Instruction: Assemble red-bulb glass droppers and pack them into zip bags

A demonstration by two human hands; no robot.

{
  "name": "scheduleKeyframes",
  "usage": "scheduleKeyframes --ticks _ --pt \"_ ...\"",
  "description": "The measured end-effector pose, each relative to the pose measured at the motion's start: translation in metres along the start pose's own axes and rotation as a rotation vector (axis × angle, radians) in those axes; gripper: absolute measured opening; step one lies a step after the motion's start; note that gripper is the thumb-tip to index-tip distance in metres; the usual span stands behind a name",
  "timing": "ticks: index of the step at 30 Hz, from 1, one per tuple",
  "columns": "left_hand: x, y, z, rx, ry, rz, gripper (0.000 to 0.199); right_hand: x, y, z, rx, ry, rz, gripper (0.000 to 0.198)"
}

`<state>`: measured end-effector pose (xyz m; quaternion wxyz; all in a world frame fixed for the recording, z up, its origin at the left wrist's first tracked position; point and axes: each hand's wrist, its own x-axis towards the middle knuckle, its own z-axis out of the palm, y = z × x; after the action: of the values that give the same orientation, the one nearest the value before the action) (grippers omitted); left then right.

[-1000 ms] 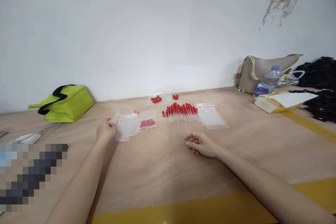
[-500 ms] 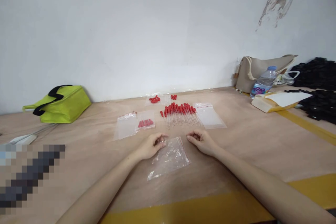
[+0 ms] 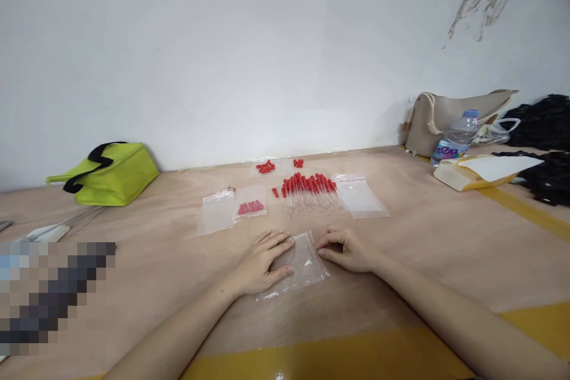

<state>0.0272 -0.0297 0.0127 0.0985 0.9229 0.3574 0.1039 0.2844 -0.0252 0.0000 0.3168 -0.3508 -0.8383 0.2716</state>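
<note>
A clear zip-lock bag [image 3: 307, 270] with a red seal line lies flat in front of me, its sealed edge turned to the right. My left hand [image 3: 262, 264] rests on the bag with fingers stretched out and flat. At the sealed edge, the thumb and index finger of my right hand [image 3: 345, 248] close in a pinch on the bag. Just beyond lies a row of droppers [image 3: 309, 185] with red bulbs and thin clear stems. A small bag of red bulbs [image 3: 250, 208] and a flat zip-lock bag [image 3: 217, 214] lie left of them; another bag [image 3: 363, 199] lies right.
More red bulbs [image 3: 266, 166] lie on plastic by the wall. A lime-green bag [image 3: 120, 178] stands at the left. At the right are a water bottle [image 3: 456, 139], a grey bag [image 3: 430, 124], an open carton [image 3: 463, 175] and a black heap [image 3: 538, 122].
My left hand has gone from curled fingers at the bag's far edge to lying flat on it. My right hand has come in to the sealed edge. The view has shifted slightly.
</note>
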Motion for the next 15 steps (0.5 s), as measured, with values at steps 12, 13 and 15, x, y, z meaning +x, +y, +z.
scheduleKeyframes --ticks 12,13,15 --pt "0.000 0.000 -0.002 0.012 0.007 0.005 0.053 -0.001 -0.002 0.001 -0.104 0.002 -0.254 0.023" --pt "0.000 0.000 -0.001 0.014 0.007 0.004 0.053 0.000 -0.004 0.000 -0.133 -0.021 -0.282 0.024" --pt "0.001 0.000 -0.001 0.012 0.011 0.006 0.053 0.001 -0.009 -0.004 -0.183 -0.071 -0.329 0.025"
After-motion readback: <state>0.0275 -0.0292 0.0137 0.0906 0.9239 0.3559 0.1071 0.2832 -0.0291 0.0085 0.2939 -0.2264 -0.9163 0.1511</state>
